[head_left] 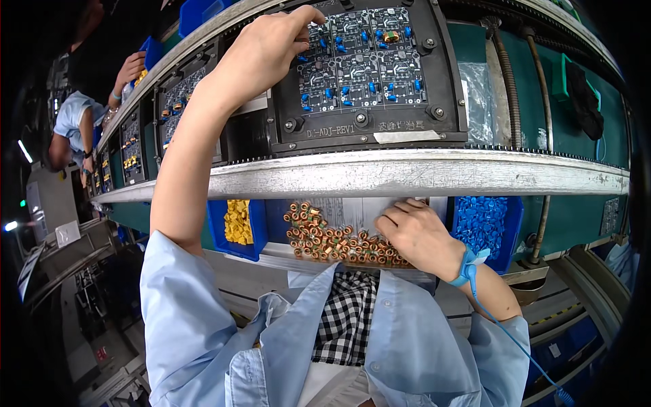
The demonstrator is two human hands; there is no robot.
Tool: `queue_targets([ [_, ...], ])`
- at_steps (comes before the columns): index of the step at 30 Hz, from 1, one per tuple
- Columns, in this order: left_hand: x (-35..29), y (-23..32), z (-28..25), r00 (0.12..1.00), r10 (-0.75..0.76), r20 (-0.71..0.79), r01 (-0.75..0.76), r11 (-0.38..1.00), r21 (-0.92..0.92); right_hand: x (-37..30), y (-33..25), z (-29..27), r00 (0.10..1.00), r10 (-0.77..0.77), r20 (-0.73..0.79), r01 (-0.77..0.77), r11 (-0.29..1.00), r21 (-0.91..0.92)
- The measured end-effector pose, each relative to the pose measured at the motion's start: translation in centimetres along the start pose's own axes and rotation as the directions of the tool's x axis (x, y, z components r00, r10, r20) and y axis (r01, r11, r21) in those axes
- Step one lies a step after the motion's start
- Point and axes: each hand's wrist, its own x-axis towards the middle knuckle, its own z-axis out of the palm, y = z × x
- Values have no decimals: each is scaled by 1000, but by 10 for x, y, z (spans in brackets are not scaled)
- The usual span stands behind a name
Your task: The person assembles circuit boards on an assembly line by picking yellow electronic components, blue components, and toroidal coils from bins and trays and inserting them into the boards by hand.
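Note:
My left hand [268, 51] reaches over the black fixture [366, 125], its fingers curled together above the upper left of a panel of circuit boards [359, 68]. Whatever it pinches is hidden. Small blue disc parts [328, 93] stand on the boards, and one copper-wound toroid coil [390, 36] sits at the panel's upper right. Near me, my right hand [420, 234] rests with bent fingers at the right edge of a heap of toroid coils [325, 241] in a metal tray [359, 210]. Its fingertips point down, and I cannot make out what they hold.
A scratched metal rail [407, 173] runs between fixture and tray. Flanking the tray are bins of yellow parts [238, 222] and blue parts [480, 224]. A blue coiled cord [508, 325] hangs from my right wrist strap. Another person [78, 122] works at far left beside more fixtures.

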Motion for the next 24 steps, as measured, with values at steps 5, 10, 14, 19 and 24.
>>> queue_targets([
  [5, 3, 1, -1, 998, -38, 40, 39, 999, -24, 0, 0, 1, 1000, -2, 8, 3, 1000, -13],
  [10, 7, 8, -8, 994, -61, 89, 68, 995, -77, 1, 0, -2, 1000, -18, 14, 18, 999, -28],
  [14, 3, 19, -14, 993, -103, 56, 115, 952, -285, 2, -6, -18, 996, -23, -81, 29, 997, 75],
  [19, -18, 56, -11, 981, -187, -54, 79, 636, -767, 10, -19, -67, 888, 375, -266, -34, 630, 776],
  [24, -36, 92, 8, 970, -205, -128, -63, 297, -953, 36, -12, -86, 770, 611, -182, 174, 74, 982],
])
